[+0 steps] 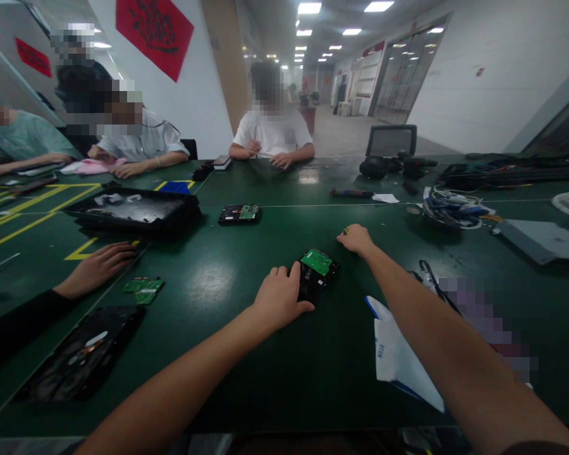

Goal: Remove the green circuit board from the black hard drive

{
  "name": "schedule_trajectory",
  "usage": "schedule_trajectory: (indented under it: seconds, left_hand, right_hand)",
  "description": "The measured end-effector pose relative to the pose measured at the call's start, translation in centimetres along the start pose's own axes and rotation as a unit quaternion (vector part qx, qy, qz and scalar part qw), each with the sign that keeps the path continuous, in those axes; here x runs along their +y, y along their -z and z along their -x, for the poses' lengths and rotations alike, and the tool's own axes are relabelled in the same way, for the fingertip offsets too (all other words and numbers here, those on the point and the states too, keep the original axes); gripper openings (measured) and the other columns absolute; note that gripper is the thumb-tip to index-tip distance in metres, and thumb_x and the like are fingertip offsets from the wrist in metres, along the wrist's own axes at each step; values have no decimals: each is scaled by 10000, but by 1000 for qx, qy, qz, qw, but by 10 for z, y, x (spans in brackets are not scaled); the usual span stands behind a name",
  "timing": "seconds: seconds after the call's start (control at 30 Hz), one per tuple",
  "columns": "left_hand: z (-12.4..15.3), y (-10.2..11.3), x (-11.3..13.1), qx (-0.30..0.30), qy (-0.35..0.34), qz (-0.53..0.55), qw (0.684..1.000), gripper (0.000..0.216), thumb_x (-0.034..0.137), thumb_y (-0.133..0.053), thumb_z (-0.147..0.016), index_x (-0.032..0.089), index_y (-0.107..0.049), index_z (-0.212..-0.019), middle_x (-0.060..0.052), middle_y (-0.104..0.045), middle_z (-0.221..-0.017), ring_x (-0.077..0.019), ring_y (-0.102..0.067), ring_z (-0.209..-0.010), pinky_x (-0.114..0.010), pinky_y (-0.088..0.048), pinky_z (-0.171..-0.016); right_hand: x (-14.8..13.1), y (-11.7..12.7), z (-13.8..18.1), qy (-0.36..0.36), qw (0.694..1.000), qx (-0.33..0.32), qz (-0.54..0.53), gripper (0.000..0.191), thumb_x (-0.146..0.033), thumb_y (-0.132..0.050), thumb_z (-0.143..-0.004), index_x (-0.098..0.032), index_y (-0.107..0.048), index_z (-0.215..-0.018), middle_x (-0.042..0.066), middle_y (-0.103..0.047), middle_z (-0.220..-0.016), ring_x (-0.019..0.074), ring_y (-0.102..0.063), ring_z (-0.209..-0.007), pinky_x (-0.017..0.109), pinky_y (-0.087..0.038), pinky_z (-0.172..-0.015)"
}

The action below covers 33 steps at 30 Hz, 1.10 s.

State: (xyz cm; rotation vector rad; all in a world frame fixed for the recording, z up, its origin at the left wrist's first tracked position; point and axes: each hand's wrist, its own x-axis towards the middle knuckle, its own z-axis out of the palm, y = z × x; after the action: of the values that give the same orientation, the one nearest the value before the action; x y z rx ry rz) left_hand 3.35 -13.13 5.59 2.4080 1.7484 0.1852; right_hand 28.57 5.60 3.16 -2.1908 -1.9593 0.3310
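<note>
My left hand [279, 296] grips the near left side of a hard drive [329, 278], with the thumb along its near edge and the fingers on its left side. The drive lies on the green table, its green circuit board [317, 261] facing up. Just beyond and to the right of the drive, my right hand [358, 240] is closed, apart from it. A small yellow and black bit shows at its fingertips; the rest of what it holds is hidden. A second hard drive [239, 214] lies farther off to the left, also board side up.
At left, a co-worker's hand [99, 268] rests near a loose circuit board [145, 289], a black casing [83, 354] and a black tray [137, 212]. A white packet [398, 360] lies under my right forearm. Coiled cables [455, 208], a screwdriver [351, 193] and a grey box [543, 242] stand farther right.
</note>
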Motion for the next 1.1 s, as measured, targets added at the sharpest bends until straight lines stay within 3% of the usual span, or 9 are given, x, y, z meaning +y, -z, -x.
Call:
schedule_trajectory:
  seconds: [0.27, 0.4, 0.47, 0.53, 0.63, 0.77, 0.93, 1.1]
  left_hand:
    - [8, -15, 42, 37, 45, -37, 998, 850, 595, -722, -868, 83, -444, -1487, -260, -684, -1183, -402, -641, -1097, -470, -508, -900]
    - [0, 0, 29, 34, 45, 5, 998, 611, 592, -597, -956, 111, -571, -1332, -207, -737, -1033, -359, -703, -965, -418, -527, -802]
    - [-14, 13, 9, 44, 73, 19, 996, 429, 515, -559, -997, 143, -645, -1193, -190, -752, -963, -350, -723, -880, -408, -526, -737]
    - [-34, 25, -13, 92, 81, 75, 990, 303, 432, -591, -996, 176, -679, -1133, -163, -767, -952, -338, -735, -892, -406, -527, -756]
    - [-67, 34, -36, 170, 3, 254, 952, 184, 322, -668, -956, 213, -703, -1101, -90, -786, -998, -262, -745, -932, -353, -538, -806]
    - [-97, 34, -37, 233, -56, 411, 880, 161, 314, -698, -932, 192, -723, -1034, -58, -780, -921, -198, -738, -816, -308, -560, -748]
    - [-115, 28, -24, 279, -94, 442, 847, 114, 277, -740, -891, 192, -766, -962, -44, -783, -911, -177, -709, -795, -310, -565, -760]
    - [-120, 16, -21, 284, -89, 490, 819, 155, 327, -730, -896, 181, -765, -936, -43, -764, -891, -165, -678, -752, -279, -552, -660]
  right_hand:
    - [-75, 25, 16, 144, 989, -18, -28, 245, -359, -687, -859, -130, -773, -844, 147, -768, -909, 243, -707, -907, 268, -446, -697]
    - [-97, 34, 36, 197, 973, -64, -97, 248, -410, -733, -841, -168, -744, -791, 22, -670, -654, 138, -602, -629, 238, -379, -546]
    - [-98, 39, 46, 190, 929, -153, -277, 258, -417, -751, -836, -167, -702, -793, -46, -502, -506, 91, -428, -462, 229, -279, -438]
    - [-95, 44, 55, 179, 866, -236, -403, 299, -409, -808, -789, -177, -627, -742, -96, -378, -455, 61, -301, -407, 212, -193, -388]
    - [-89, 49, 63, 158, 794, -312, -498, 338, -376, -830, -786, -185, -561, -714, -112, -350, -465, 35, -241, -394, 183, -136, -352]
    - [-83, 51, 64, 111, 723, -337, -593, 294, -274, -809, -832, -178, -542, -757, -107, -374, -535, 16, -254, -406, 137, -139, -330]
    - [-74, 49, 61, 58, 610, -373, -697, 162, -206, -682, -949, -174, -558, -850, -97, -396, -619, 0, -237, -404, 102, -175, -322]
    - [-69, 45, 62, 21, 558, -398, -728, 165, -220, -664, -978, -177, -552, -865, -106, -383, -612, -3, -235, -391, 92, -201, -316]
